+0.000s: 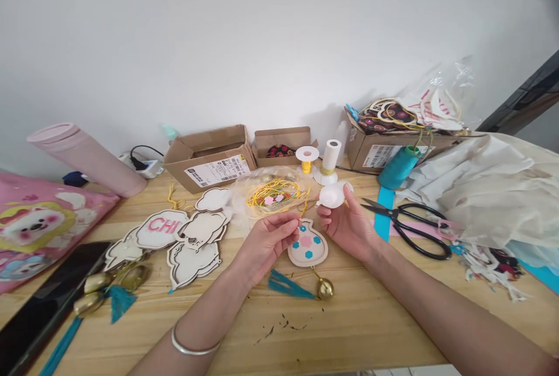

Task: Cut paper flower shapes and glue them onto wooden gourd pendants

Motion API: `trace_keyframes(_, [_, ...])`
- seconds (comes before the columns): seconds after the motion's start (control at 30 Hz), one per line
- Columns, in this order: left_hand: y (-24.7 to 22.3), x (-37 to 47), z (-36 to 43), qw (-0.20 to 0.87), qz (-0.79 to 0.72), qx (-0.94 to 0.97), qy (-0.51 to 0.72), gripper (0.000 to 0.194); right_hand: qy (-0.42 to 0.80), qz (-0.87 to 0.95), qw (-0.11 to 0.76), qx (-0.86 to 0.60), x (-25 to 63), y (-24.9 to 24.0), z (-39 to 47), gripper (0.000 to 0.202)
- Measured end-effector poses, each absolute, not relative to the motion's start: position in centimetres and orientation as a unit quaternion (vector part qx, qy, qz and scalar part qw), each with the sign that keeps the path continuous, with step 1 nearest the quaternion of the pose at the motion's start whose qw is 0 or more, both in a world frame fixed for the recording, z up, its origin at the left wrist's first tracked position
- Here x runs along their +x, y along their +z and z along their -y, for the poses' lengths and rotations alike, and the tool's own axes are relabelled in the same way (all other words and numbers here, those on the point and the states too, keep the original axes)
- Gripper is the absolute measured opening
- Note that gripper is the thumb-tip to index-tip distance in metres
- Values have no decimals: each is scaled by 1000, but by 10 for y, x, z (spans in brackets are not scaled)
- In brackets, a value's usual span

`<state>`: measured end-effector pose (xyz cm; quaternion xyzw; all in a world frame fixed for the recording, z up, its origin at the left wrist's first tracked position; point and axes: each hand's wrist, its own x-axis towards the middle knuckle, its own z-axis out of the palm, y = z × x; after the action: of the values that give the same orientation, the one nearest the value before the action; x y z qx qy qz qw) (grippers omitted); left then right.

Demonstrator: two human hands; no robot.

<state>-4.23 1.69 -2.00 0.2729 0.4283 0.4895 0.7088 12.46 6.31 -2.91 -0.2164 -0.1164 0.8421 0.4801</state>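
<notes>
My right hand (347, 222) is closed on a small white disc-like piece (332, 194), thumb on its right edge. My left hand (277, 236) is pinched at the top left of a gourd-shaped wooden ornament (308, 255); what lies between its fingertips is too small to make out. The ornament rests on the table between my hands, with blue and pink flowers on its face. Below it lie a gold bell (325, 288) and a teal tassel (290, 284). Behind my hands, yellow cords (273, 192) and small beads sit in a clear plastic bag.
Black scissors (399, 216) lie open at the right, near a teal thread spool (399, 167). White wooden plaques (192, 262) and gold bells (94, 300) are at the left. Cardboard boxes (209, 158) and a yellow spool (307, 166) stand behind; a phone (48, 306) lies far left.
</notes>
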Motion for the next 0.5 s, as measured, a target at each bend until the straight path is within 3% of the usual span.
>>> trace_keyframes(0.5, [-2,-31,-29,549,-470,523,452,38,887,-92,380,-245,133,-3,-49,48])
